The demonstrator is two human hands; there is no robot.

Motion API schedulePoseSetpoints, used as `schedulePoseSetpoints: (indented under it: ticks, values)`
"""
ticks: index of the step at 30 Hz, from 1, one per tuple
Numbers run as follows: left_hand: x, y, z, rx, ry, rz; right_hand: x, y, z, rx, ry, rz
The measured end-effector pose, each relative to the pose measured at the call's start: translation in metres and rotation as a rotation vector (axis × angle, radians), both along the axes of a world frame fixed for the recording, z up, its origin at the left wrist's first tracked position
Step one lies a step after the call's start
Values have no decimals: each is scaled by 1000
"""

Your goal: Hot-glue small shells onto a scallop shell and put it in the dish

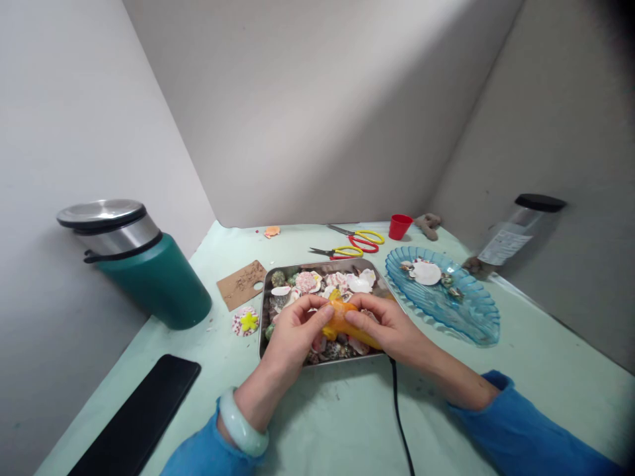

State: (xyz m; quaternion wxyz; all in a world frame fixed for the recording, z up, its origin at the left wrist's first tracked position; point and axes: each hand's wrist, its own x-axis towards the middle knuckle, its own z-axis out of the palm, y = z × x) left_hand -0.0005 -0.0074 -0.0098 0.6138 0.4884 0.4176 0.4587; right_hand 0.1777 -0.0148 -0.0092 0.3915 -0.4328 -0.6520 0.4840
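Note:
Over a metal tray [262,330] full of shells, both my hands are closed on an orange-yellow glue gun [364,332] with a black cord [397,403] running down from beneath it. My left hand [297,328], a pale bangle [243,423] on its wrist, pinches the front end between thumb and fingers. My right hand [389,322] wraps the body, its thumb lying on top. Fingers partly cover the glue gun. White and pink-spotted shells [308,282] show in the tray behind my hands, and darker small shells lie below them.
Left of the tray are a spotted shell disc with a yellow flower [249,322], brown cardboard [241,287], a phone [143,416] and a green flask [163,284]. Scissors [342,252], a red cup [399,227], a blue shell-shaped dish [476,311] and a clear bottle [510,231] stand behind and right.

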Motion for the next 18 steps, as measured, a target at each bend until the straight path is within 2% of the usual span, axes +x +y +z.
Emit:
schedulePoseSetpoints:
  ticks: [2,8,18]
  values:
    - [0,0,-1,-6,8,-12,0,0,0,6,-14,11]
    - [-1,1,-3,-20,35,-17,0,-1,2,150,-133,-21]
    - [-1,2,-3,-34,32,-6,-2,-3,1,-22,12,23]
